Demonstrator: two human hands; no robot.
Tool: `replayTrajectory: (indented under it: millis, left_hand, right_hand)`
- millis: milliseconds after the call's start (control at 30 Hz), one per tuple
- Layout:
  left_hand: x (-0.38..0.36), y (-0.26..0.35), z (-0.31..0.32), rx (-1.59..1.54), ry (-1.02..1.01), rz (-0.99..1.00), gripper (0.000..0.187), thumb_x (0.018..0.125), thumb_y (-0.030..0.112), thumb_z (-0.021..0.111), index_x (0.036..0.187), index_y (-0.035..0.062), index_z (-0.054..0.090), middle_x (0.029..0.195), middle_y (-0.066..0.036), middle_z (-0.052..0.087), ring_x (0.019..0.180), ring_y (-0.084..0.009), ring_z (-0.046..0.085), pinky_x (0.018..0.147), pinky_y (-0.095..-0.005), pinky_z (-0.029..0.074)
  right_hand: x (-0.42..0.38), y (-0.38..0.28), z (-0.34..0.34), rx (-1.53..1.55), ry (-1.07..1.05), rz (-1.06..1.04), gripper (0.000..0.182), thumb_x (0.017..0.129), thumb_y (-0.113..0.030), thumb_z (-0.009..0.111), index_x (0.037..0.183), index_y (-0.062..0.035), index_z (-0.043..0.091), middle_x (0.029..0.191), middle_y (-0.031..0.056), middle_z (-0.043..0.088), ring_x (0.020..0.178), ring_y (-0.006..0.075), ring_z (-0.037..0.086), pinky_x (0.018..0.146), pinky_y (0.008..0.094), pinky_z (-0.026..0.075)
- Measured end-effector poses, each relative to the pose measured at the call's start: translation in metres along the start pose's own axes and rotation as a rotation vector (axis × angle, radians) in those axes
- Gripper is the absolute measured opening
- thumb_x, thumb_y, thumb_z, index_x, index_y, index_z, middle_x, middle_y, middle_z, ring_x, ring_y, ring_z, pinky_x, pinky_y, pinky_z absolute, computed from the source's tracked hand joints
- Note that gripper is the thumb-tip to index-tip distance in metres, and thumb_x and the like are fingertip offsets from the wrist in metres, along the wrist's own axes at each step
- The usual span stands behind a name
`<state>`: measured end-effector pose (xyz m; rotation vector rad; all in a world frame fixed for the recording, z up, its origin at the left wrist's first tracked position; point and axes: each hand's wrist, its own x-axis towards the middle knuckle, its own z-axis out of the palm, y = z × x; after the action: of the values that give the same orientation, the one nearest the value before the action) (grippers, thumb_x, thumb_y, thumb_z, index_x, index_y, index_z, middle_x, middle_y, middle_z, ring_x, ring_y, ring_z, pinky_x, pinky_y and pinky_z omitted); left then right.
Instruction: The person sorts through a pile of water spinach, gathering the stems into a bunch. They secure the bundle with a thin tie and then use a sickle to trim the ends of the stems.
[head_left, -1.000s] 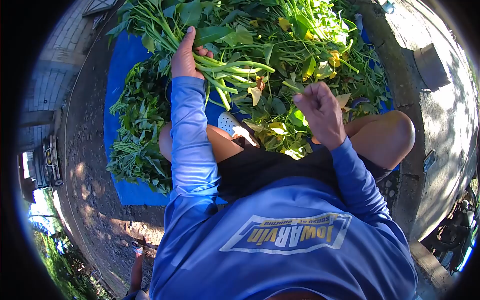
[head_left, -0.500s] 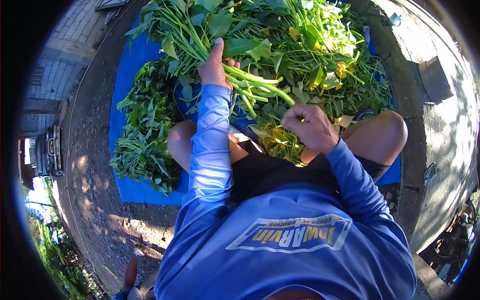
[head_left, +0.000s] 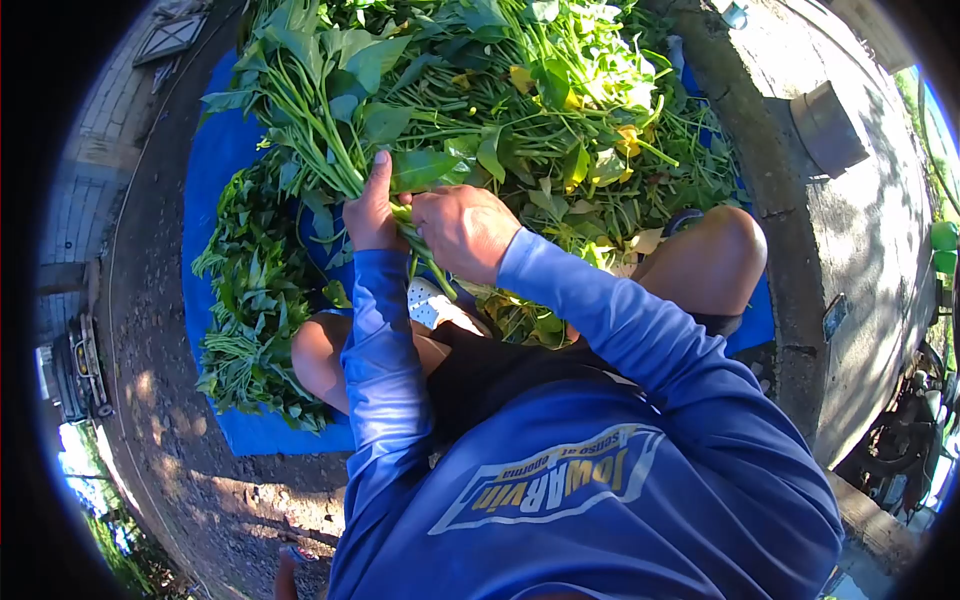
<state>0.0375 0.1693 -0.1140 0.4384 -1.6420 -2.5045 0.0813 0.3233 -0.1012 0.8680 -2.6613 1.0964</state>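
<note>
My left hand [head_left: 372, 212] is closed around a bunch of leafy green stems [head_left: 325, 130] that look like water spinach, its thumb pointing up along them. The leaves fan out above the hand, and the cut stem ends [head_left: 432, 262] stick out below. Against the lower stems, right beside the left hand, my right hand [head_left: 468, 228] is closed with fingers curled; its fingertips are partly hidden. Behind both hands spreads a large heap of loose greens [head_left: 500, 110], with some yellow leaves [head_left: 628, 140] among them.
A blue tarp [head_left: 222, 150] lies under the greens. On the left is a pile of bunched greens [head_left: 250, 290]. My bent knees [head_left: 715, 260] flank the working spot, with a white perforated shoe [head_left: 430, 303] between them. A concrete ledge [head_left: 790, 230] runs along the right, bearing a grey block [head_left: 828, 128].
My right hand has moved left, from the stem ends to the lower stems beside my left hand. The left hand keeps its grip. The whole view has shifted somewhat.
</note>
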Motion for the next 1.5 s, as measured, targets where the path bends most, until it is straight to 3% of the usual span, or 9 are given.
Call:
replayTrajectory:
  millis: [233,433,633,867,967,1067,1167,1433,1500]
  left_hand:
    - [0.021,0.007,-0.012,0.036,0.191,-0.158,0.042,0.083,0.037,0.094,0.106,0.0118,0.069,0.085,-0.003,0.068,0.061,-0.0143,0.058,0.062,-0.0348,0.055]
    - [0.012,0.003,0.005,0.016,0.078,-0.184,0.035,0.089,0.035,0.089,0.102,0.0093,0.07,0.081,-0.002,0.067,0.06,-0.0118,0.056,0.059,-0.0316,0.054]
    - [0.012,-0.007,0.02,0.106,0.029,-0.176,0.049,0.085,0.04,0.091,0.107,-0.0001,0.072,0.085,-0.009,0.072,0.057,-0.0163,0.061,0.05,-0.0323,0.055]
    - [0.009,-0.004,0.005,0.14,0.011,-0.173,0.049,0.087,0.042,0.088,0.107,-0.0005,0.073,0.087,-0.01,0.073,0.057,-0.0174,0.063,0.052,-0.0315,0.056]
    - [0.009,0.0,0.002,0.13,0.055,-0.21,0.05,0.087,0.041,0.088,0.108,-0.0016,0.073,0.086,-0.01,0.073,0.057,-0.0171,0.063,0.053,-0.0314,0.056]
    - [0.011,0.0,-0.004,0.092,0.045,-0.217,0.05,0.087,0.041,0.088,0.108,-0.0019,0.073,0.086,-0.009,0.073,0.058,-0.017,0.063,0.053,-0.0314,0.056]
    - [0.013,-0.005,-0.006,0.057,0.047,-0.217,0.049,0.087,0.039,0.088,0.11,-0.0011,0.073,0.087,-0.009,0.073,0.058,-0.0172,0.063,0.052,-0.0314,0.056]
    - [0.01,-0.008,-0.006,0.013,0.013,-0.26,0.042,0.087,0.032,0.089,0.111,0.0019,0.073,0.089,-0.008,0.073,0.057,-0.017,0.061,0.05,-0.0332,0.056]
    - [0.012,-0.01,-0.005,0.024,0.009,-0.261,0.041,0.088,0.031,0.087,0.112,0.0015,0.072,0.089,-0.008,0.073,0.057,-0.0165,0.06,0.05,-0.0334,0.055]
  right_hand:
    - [-0.074,0.031,-0.077,0.231,-0.564,-0.006,0.026,0.092,-0.023,0.071,0.107,-0.0019,0.076,0.099,0.0173,0.077,0.092,0.0335,0.075,0.084,0.0448,0.059]
    - [-0.005,0.188,-0.156,-0.148,0.305,0.602,0.036,0.09,-0.032,0.078,0.115,-0.0046,0.079,0.1,0.014,0.08,0.09,0.0234,0.077,0.083,0.036,0.06]
    - [0.061,0.214,-0.101,-0.41,-0.022,0.792,0.069,0.082,-0.054,0.079,0.128,-0.0047,0.069,0.126,0.0251,0.071,0.12,0.0408,0.068,0.106,0.0455,0.053]
    - [0.067,0.245,-0.132,-0.182,-0.107,0.866,0.06,0.081,-0.036,0.073,0.131,-0.0044,0.069,0.133,0.0221,0.07,0.122,0.0373,0.068,0.107,0.0432,0.052]
    - [0.054,0.27,-0.161,-0.104,0.292,0.881,0.075,0.076,-0.033,0.08,0.142,-0.0006,0.064,0.132,0.0218,0.07,0.121,0.0304,0.069,0.104,0.0382,0.053]
    - [0.04,0.27,-0.199,0.341,0.194,0.736,0.072,0.077,-0.026,0.082,0.142,-0.0008,0.063,0.132,0.0205,0.071,0.119,0.0271,0.069,0.104,0.0362,0.053]
    - [0.022,0.253,-0.187,0.015,0.007,0.649,0.067,0.079,-0.022,0.084,0.14,-0.0014,0.064,0.129,0.0179,0.073,0.116,0.0247,0.069,0.103,0.0361,0.053]
    - [0.008,0.209,-0.184,-0.116,-0.397,0.708,0.077,0.085,-0.057,0.083,0.142,-0.0071,0.065,0.135,0.0215,0.07,0.123,0.0344,0.067,0.106,0.0439,0.052]
    - [0.01,0.21,-0.19,-0.256,0.09,0.484,0.068,0.092,-0.052,0.079,0.141,-0.0075,0.066,0.131,0.0211,0.071,0.121,0.0308,0.067,0.107,0.0413,0.052]
